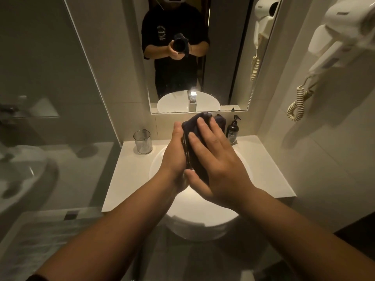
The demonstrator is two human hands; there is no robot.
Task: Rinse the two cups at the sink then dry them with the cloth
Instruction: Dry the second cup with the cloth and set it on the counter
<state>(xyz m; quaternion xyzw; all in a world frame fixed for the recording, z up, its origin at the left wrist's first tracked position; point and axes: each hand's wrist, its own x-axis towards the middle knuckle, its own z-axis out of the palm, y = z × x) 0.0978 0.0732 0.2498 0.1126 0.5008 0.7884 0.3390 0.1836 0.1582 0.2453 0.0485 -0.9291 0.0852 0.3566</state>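
Forearms: I see both bare forearms reaching forward from the bottom edge and meeting over the sink [261,165].
Right hand: my right hand [215,157] lies over the dark cloth [194,136], fingers spread and bent down around it, thumb tucked under at the near end. It grips the cloth and the cup inside it.
Left hand: my left hand [176,153] cups the bundle from the left side, palm against it, fingers wrapping behind. It holds the wrapped cup.
Wrapped cup: only a narrow ribbed edge [186,151] shows between the two hands. I take it for the cup's glass wall, though the view is too dim to be certain.
Cloth: dark blue, bunched around the cup, with a loose fold standing out behind the right hand's fingertips. It is held above the basin, not touching it.
Sink: a round white basin set in a pale counter [132,171], directly beneath the hands.
Second cup: a clear ribbed glass [142,142] stands upright on the counter's rear left corner, well apart from the hands.
Soap bottle: a dark pump bottle [232,129] stands upright at the rear right, against the wall.
Mirror: the mirror [121,57] above the counter reflects the person in a dark shirt holding the dark bundle at chest height.
Hairdryer: a white wall unit [343,33] with a coiled cord hangs on the right wall.
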